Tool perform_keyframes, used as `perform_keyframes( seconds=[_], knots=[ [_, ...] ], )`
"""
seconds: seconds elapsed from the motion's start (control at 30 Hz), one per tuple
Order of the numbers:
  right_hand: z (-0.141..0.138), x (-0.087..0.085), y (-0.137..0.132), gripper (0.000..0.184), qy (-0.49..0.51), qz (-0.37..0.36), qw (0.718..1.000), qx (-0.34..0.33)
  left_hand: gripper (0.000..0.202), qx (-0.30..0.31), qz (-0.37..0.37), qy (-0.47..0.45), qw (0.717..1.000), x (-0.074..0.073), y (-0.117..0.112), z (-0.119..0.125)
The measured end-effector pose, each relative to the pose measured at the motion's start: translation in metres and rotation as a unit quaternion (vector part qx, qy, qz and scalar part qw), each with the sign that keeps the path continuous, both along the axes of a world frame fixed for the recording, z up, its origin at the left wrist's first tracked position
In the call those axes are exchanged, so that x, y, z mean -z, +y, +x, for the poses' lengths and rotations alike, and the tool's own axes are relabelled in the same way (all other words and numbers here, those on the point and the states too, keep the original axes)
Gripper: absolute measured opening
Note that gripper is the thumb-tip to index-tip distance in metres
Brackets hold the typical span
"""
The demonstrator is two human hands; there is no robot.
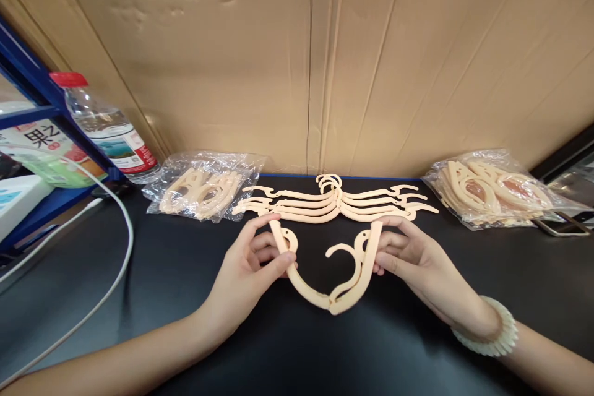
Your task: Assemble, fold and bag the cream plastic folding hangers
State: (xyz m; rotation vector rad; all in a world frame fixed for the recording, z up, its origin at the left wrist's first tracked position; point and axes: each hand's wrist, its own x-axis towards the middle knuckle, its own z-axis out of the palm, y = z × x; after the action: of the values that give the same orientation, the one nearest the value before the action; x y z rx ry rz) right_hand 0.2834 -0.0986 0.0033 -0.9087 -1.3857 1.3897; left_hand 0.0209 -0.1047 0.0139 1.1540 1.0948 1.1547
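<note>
Between my hands is a cream folding clothes hanger, partly folded into a U shape with its hook curling inward between the arms. My left hand pinches the left arm near its end, thumb in front. The right arm's upper part is gripped by my right hand, with a pale bracelet on that wrist. Just beyond lie several unfolded hangers of the same kind, overlapping in a row with their hooks toward the cardboard.
Clear bags of folded hangers lie at the left and right. A red-capped water bottle leans beside a blue shelf. A white cable crosses the black table. Cardboard stands behind; a phone-like object lies at right.
</note>
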Motion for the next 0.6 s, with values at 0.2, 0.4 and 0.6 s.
perform_keyframes(
  seconds=[0.2, 0.4, 0.6],
  knots=[
    [-0.022, 0.000, -0.022, 0.012, -0.030, 0.019, 0.995, -0.091, 0.059, 0.023, -0.008, 0.017, 1.000, 0.003, -0.010, 0.012],
    [-0.022, -0.005, -0.028, 0.027, -0.126, 0.100, 0.972, -0.173, 0.058, 0.037, 0.004, 0.052, 0.998, 0.007, -0.015, 0.012],
    [-0.021, -0.004, -0.030, 0.041, -0.116, 0.075, 0.974, -0.182, 0.056, 0.057, 0.037, 0.039, 0.997, 0.008, -0.017, 0.011]
  ],
)
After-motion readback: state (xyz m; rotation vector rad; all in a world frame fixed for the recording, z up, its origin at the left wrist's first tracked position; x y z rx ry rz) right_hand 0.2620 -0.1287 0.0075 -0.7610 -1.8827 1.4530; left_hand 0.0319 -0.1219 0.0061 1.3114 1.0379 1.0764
